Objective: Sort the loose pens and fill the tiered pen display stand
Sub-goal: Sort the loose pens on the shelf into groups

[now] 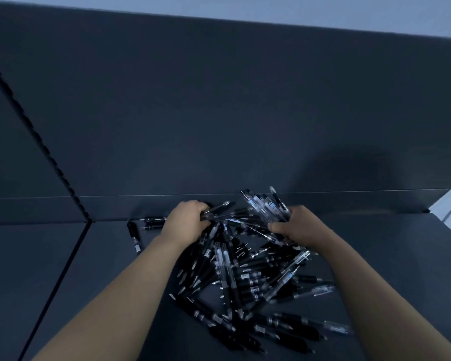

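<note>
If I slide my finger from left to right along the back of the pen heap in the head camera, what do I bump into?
Lone black pen lying apart on the dark surface → left hand gripping dark pens → right hand holding a bunch of clear-barrelled pens.

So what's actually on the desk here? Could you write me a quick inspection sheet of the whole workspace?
Surface: dark desk, dim light, a seam running down its left side.
Job's things: loose pile of pens, black and clear; display stand not in view.
Clutter: three stray pens left of the pile.
Hands: left hand closed on several pens; right hand in a grip on a bundle of clear pens.
Cables: possibly one at the far right edge, too unclear to tell.
Surroundings: dark partition panels behind the desk, pale wall above.
</note>
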Action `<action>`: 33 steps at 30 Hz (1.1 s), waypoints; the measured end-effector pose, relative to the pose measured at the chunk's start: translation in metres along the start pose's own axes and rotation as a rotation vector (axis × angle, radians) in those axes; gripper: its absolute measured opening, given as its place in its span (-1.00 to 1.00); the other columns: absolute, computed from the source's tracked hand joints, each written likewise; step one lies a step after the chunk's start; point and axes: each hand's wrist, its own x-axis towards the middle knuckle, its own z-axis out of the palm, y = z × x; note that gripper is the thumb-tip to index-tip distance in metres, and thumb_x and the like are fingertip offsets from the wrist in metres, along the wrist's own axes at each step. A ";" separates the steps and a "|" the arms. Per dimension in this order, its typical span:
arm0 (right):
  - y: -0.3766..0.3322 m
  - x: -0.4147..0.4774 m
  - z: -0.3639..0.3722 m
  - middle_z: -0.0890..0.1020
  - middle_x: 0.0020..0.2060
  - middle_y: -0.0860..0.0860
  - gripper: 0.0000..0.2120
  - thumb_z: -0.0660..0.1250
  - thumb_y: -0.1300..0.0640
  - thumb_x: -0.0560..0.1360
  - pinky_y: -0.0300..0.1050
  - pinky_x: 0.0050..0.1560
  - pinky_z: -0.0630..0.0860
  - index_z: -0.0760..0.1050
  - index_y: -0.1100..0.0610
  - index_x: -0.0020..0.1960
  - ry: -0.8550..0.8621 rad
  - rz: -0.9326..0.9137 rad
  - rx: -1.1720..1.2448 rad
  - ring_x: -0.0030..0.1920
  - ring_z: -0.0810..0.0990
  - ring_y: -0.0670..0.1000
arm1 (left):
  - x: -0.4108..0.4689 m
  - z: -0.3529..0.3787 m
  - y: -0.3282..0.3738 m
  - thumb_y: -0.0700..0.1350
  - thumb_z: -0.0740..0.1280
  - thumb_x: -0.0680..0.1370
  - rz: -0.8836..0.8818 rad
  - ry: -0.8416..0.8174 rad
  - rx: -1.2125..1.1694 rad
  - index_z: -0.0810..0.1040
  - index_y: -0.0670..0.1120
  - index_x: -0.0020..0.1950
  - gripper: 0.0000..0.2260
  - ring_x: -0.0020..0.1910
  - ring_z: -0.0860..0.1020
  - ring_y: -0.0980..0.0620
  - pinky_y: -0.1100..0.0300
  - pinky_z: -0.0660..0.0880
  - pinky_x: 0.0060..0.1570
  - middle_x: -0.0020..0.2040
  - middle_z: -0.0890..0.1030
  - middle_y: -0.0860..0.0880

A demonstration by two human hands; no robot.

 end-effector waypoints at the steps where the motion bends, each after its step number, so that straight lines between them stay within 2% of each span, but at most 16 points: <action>1: 0.002 -0.001 0.000 0.49 -0.45 0.09 -0.84 0.42 0.18 0.42 -0.21 -0.43 0.34 0.49 0.19 -0.27 -0.002 0.001 0.004 -0.51 0.42 -0.01 | 0.000 0.000 0.000 -0.18 0.43 0.47 0.001 0.000 0.018 0.63 -0.10 -0.07 -0.93 -0.13 0.56 -0.06 0.12 0.46 -0.16 -0.14 0.57 -0.01; 4: 0.005 -0.005 0.002 0.47 -0.48 0.06 -0.79 0.41 0.20 0.43 -0.25 -0.44 0.33 0.44 0.14 -0.33 -0.004 0.000 0.015 -0.53 0.41 -0.02 | -0.004 -0.006 -0.001 -0.13 0.47 0.45 -0.043 0.011 -0.054 0.62 -0.08 -0.11 -0.93 -0.20 0.57 0.01 0.12 0.53 -0.15 -0.20 0.61 0.02; 7: 0.006 -0.008 0.006 0.45 -0.48 0.04 -0.78 0.38 0.21 0.44 -0.25 -0.45 0.33 0.42 0.13 -0.34 -0.020 0.002 -0.001 -0.51 0.42 -0.02 | -0.015 -0.019 0.002 -0.14 0.47 0.44 -0.083 0.030 -0.111 0.57 -0.08 -0.17 -0.91 -0.28 0.55 0.06 0.17 0.50 -0.21 -0.29 0.59 0.06; 9: 0.007 -0.011 0.009 0.43 -0.50 0.02 -0.79 0.36 0.20 0.44 -0.23 -0.45 0.31 0.41 0.15 -0.33 -0.044 0.020 0.014 -0.54 0.40 -0.04 | -0.028 -0.026 0.009 -0.15 0.42 0.45 -0.094 0.012 -0.125 0.52 -0.09 -0.16 -0.91 -0.32 0.52 0.07 0.23 0.43 -0.29 -0.31 0.58 0.03; 12: 0.007 -0.017 0.013 0.34 -0.51 0.00 -0.72 0.36 0.16 0.43 -0.24 -0.47 0.23 0.30 0.13 -0.35 -0.085 0.020 -0.001 -0.57 0.27 -0.06 | -0.051 -0.027 0.023 -0.12 0.31 0.49 -0.151 -0.064 -0.179 0.50 -0.06 -0.12 -0.98 -0.32 0.56 0.05 0.15 0.45 -0.27 -0.31 0.63 -0.01; 15: 0.009 -0.024 0.014 0.25 -0.55 -0.02 -0.63 0.32 0.16 0.42 -0.21 -0.45 0.15 0.16 0.07 -0.41 -0.108 -0.017 -0.024 -0.55 0.17 -0.02 | -0.070 -0.019 0.037 0.00 0.31 0.51 -0.208 -0.102 -0.123 0.49 -0.01 -0.24 -0.84 -0.40 0.53 0.05 0.19 0.41 -0.34 -0.42 0.56 0.03; 18: 0.014 -0.030 0.012 0.28 -0.58 -0.01 -0.69 0.30 0.13 0.40 -0.12 -0.38 0.24 0.20 0.09 -0.39 -0.138 -0.034 -0.058 -0.46 0.26 0.02 | -0.086 -0.003 0.050 0.14 0.43 0.44 -0.315 -0.131 -0.078 0.46 -0.03 -0.36 -0.68 -0.47 0.46 0.09 0.23 0.34 -0.42 -0.47 0.48 0.07; 21: 0.018 -0.036 0.007 0.35 -0.53 0.02 -0.75 0.31 0.10 0.42 -0.07 -0.33 0.34 0.28 0.11 -0.33 -0.160 -0.081 -0.045 -0.41 0.34 0.04 | -0.096 0.013 0.060 0.18 0.51 0.34 -0.444 -0.168 -0.084 0.44 -0.07 -0.35 -0.61 -0.44 0.49 0.04 0.21 0.42 -0.37 -0.44 0.51 0.03; 25: 0.022 -0.045 -0.001 0.39 -0.47 0.03 -0.75 0.31 0.13 0.50 -0.25 -0.46 0.32 0.32 0.11 -0.30 -0.189 -0.128 -0.026 -0.49 0.31 -0.02 | -0.097 0.020 0.066 0.04 0.48 0.37 -0.533 -0.139 -0.174 0.41 -0.08 -0.37 -0.68 -0.48 0.46 0.00 0.20 0.42 -0.37 -0.48 0.47 0.00; 28: 0.029 -0.046 -0.009 0.35 -0.51 -0.03 -0.72 0.32 0.14 0.48 -0.23 -0.44 0.28 0.29 0.09 -0.33 -0.175 -0.107 -0.032 -0.52 0.29 -0.07 | -0.096 0.019 0.065 -0.03 0.41 0.37 -0.550 -0.109 -0.218 0.39 -0.06 -0.38 -0.75 -0.47 0.45 -0.01 0.19 0.41 -0.35 -0.47 0.46 0.00; 30: 0.035 -0.046 -0.014 0.30 -0.53 -0.06 -0.70 0.31 0.15 0.47 -0.19 -0.39 0.30 0.24 0.08 -0.34 -0.180 -0.098 -0.026 -0.52 0.26 -0.06 | -0.098 0.018 0.071 0.07 0.44 0.38 -0.560 -0.117 -0.169 0.38 -0.06 -0.37 -0.68 -0.46 0.45 0.01 0.20 0.41 -0.35 -0.46 0.47 0.01; 33: 0.042 -0.050 -0.020 0.26 -0.55 -0.08 -0.69 0.30 0.17 0.47 -0.22 -0.41 0.34 0.21 0.07 -0.34 -0.204 -0.099 -0.023 -0.54 0.25 -0.06 | -0.102 0.021 0.086 0.22 0.45 0.38 -0.586 -0.080 -0.010 0.36 -0.07 -0.36 -0.56 -0.47 0.45 0.04 0.24 0.36 -0.43 -0.45 0.47 0.02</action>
